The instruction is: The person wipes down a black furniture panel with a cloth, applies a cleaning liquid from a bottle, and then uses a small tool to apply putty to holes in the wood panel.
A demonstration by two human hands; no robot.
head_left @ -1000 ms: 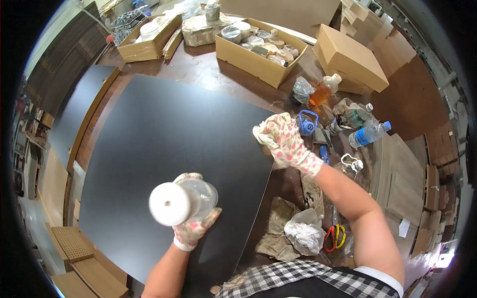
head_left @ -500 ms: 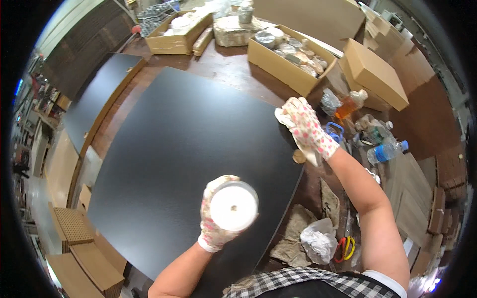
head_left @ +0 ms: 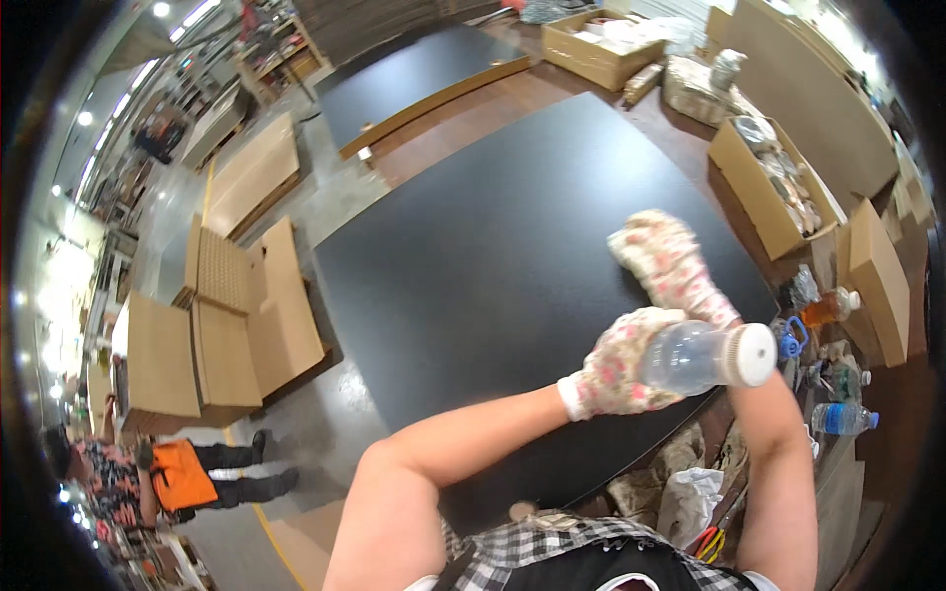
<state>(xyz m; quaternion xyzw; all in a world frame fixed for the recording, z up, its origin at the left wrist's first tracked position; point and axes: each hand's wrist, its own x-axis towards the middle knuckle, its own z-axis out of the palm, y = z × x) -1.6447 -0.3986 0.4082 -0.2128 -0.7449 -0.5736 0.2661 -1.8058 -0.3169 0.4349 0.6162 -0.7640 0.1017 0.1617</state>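
At far left I see a second person in an orange vest [head_left: 177, 475] crouched low on the grey concrete floor [head_left: 325, 424], beside flattened sheets of brown corrugated cardboard [head_left: 227, 335]. At centre, a large matt black rectangular panel [head_left: 493, 266] lies flat and takes up most of the view; beyond it a second black panel with a pale wooden edge [head_left: 424, 79] rests on the dark brown tabletop [head_left: 453, 138].

My left hand [head_left: 616, 364], in a white glove printed with pink flowers, has its grip clenched around a clear plastic bottle with a white cap [head_left: 705, 357]. The bottle is held on its side above the near right edge of the big black panel, cap pointing right. Just past it, my right hand [head_left: 665, 261], in a matching flowered glove, lies palm down on the panel; I cannot tell whether its grip is closed on anything beneath it.

At right, an open cardboard box of small parts [head_left: 774, 187] and a closed cardboard box [head_left: 877, 281] stand on the tabletop. Near them are an amber-filled plastic bottle [head_left: 826, 307], a blue loop-handled cap [head_left: 791, 340], a clear water bottle lying on its side [head_left: 840, 419], and a crumpled white plastic bag [head_left: 690, 497] at the near edge
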